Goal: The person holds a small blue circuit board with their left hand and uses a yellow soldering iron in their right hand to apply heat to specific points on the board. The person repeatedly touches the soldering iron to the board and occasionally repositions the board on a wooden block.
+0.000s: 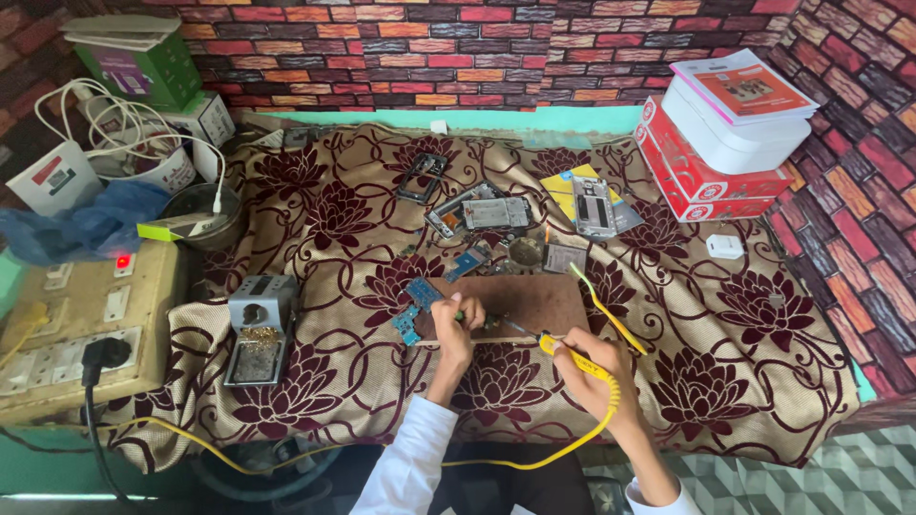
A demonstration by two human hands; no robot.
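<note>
Circuit boards (416,307), blue and small, are being kept on the left end of a brown wooden board (534,303) that is lying on a cloth-covered table (754,353) patterned with dark red flowers. One of them is being pinned down by the left hand (454,329), whose fingers are being curled over the wooden board's near edge just beside the blue pieces. A yellow-handled soldering iron (572,358) is being gripped pen-fashion by the right hand (592,367), its metal tip being pointed leftward across the board towards the left hand; whether the tip is touching anything cannot be told. A yellow cable (534,456) is being trailed from the handle under the wrist. Behind the board, a dismantled phone frame (422,176) and other phone parts (496,212) are being left spread out. To the left, a grey iron stand (260,329) is being kept beside a switchboard (72,329). Red and white boxes (711,162) are being stacked at the far right.
</note>
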